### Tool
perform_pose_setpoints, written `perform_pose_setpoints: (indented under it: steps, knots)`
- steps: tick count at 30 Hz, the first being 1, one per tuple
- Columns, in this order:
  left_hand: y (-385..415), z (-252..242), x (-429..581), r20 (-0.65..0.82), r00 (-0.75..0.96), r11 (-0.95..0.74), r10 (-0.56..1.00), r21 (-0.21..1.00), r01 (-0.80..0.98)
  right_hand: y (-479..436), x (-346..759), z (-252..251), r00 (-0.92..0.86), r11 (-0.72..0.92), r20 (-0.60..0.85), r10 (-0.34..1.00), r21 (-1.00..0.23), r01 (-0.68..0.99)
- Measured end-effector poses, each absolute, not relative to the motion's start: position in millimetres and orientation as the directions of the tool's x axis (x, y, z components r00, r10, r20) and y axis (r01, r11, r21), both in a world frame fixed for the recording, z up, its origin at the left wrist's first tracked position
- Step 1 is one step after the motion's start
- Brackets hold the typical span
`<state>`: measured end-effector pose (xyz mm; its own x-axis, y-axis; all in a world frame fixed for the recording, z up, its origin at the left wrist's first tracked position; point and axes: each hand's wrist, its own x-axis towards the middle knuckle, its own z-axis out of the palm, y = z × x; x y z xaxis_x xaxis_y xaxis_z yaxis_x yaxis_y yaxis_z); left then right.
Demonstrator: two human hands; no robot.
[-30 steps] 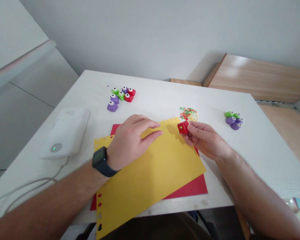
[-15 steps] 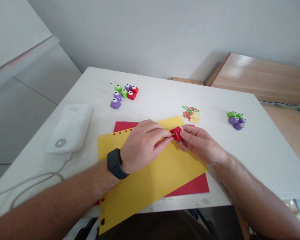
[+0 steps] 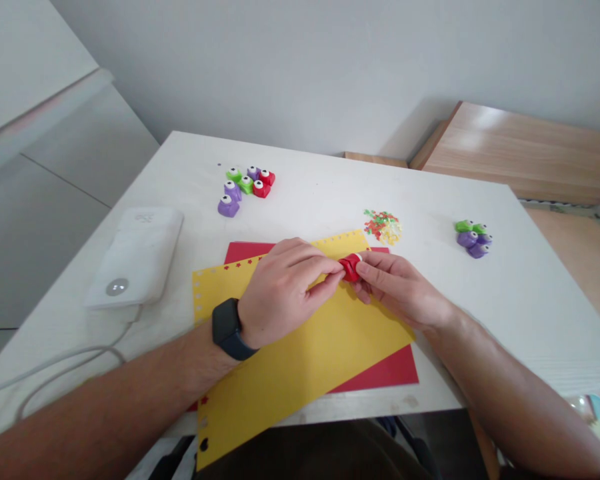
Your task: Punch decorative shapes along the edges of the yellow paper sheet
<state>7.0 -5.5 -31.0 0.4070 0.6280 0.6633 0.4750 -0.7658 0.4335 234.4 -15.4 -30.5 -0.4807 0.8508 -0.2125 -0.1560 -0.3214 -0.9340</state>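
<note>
My right hand [image 3: 397, 283] grips a small red craft punch [image 3: 351, 267] with a white button, thumb on its near side. At the punch's left end, my left hand [image 3: 295, 283] has thumb and forefinger pinched together, touching it. Whatever is between those fingertips is too small or hidden to make out. Below both hands lies a yellow sheet of paper [image 3: 300, 360], with punched shapes along its far and left edges. A red sheet [image 3: 385, 370] shows beneath it.
Several coloured punches [image 3: 247, 185] stand at the back left, and more punches [image 3: 474, 239] at the right. A pile of tiny paper cutouts [image 3: 383, 227] lies beyond the sheets. A white device [image 3: 135, 257] with a cable is at left; a wall backs the table.
A yellow bit seen at the red punch's opening is now out of sight. The hands have barely moved; the view has shifted slightly.
</note>
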Motion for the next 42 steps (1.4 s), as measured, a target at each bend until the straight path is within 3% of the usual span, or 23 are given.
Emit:
perform_pose_setpoints:
  steps: [14, 42]
  knots:
    - [-4.9, -29.6, 6.6, 0.68, 0.412, -0.771, 0.606, 0.376, 0.514, -16.5, 234.0, -30.4, -0.48, -0.308, -0.208, 0.852, -0.941, -0.139]
    - [-6.4, -31.9, 5.8, 0.66, 0.368, -0.73, 0.655, 0.428, 0.533, -16.7, 234.3, -30.5, -0.463, -0.306, -0.222, 0.858, -0.945, -0.114]
